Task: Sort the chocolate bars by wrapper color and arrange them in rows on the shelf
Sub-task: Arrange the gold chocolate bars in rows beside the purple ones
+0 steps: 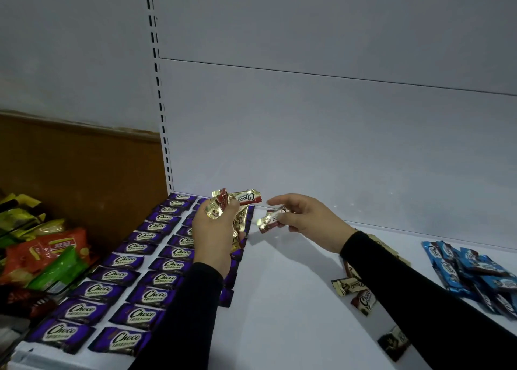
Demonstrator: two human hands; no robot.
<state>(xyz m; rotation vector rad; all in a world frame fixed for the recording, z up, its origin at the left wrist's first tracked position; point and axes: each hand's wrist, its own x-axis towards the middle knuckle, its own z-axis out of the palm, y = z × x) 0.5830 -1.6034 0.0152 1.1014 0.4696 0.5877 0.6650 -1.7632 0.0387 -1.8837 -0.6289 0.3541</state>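
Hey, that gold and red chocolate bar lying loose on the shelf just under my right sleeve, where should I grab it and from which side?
Take the gold and red bar across its flat middle, pinching the two long edges, coming from above. It lies flat on the white shelf, so nothing offers grip underneath, and the crimped gold end would likely slip. Approach from its left, since your right sleeve covers its right end.

Third purple row (227,285) behind left sleeve, blue bars (475,274) cut off right

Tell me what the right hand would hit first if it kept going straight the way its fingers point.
The right hand, holding one gold-and-red bar, points left toward the left hand and its bunch of gold-and-red bars. That would likely come first, though depth is unclear.
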